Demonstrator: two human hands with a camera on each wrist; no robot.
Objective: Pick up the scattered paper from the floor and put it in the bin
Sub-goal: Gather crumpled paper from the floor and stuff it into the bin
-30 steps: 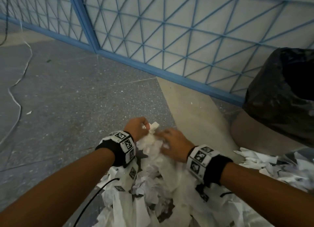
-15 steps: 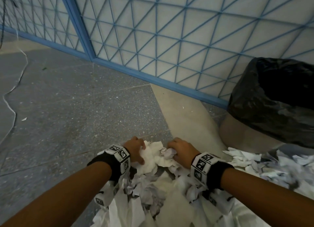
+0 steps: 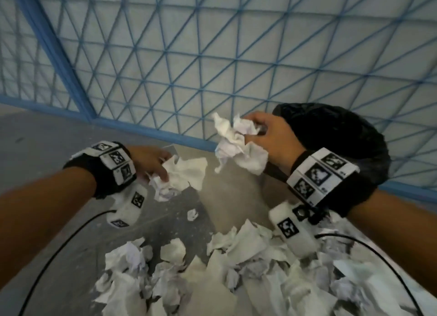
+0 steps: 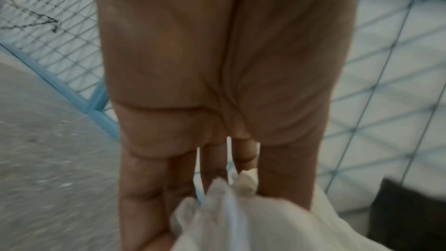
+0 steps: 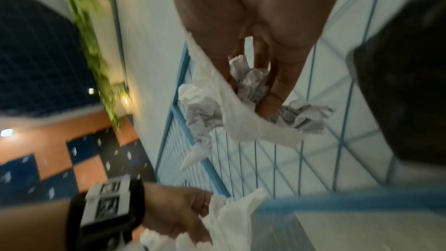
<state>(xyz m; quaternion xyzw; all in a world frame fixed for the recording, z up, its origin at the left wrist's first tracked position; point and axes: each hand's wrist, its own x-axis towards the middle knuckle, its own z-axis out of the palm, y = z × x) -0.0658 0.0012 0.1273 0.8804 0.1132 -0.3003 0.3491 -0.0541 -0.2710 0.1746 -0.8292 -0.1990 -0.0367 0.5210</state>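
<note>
My left hand (image 3: 151,164) grips a wad of crumpled white paper (image 3: 182,176), held above the floor; the left wrist view shows the same paper (image 4: 241,217) under my fingers (image 4: 144,188). My right hand (image 3: 267,138) grips a second crumpled wad (image 3: 236,145), raised higher, just left of the bin (image 3: 343,145), which is lined with a black bag. In the right wrist view that wad (image 5: 229,106) hangs from my fingers (image 5: 277,87), with the black bin (image 5: 405,83) to the right. A heap of scattered paper (image 3: 236,268) lies on the grey floor below both hands.
A wall of white panels with a blue lattice (image 3: 212,67) runs behind the bin, with a blue base rail (image 3: 151,131). One small paper scrap (image 3: 192,214) lies apart from the heap. Black cables (image 3: 71,240) trail from both wrist units.
Both hands have lifted off the heap, each with a wad of paper. The right hand rose and moved right toward the bin; the view swung right and up.
</note>
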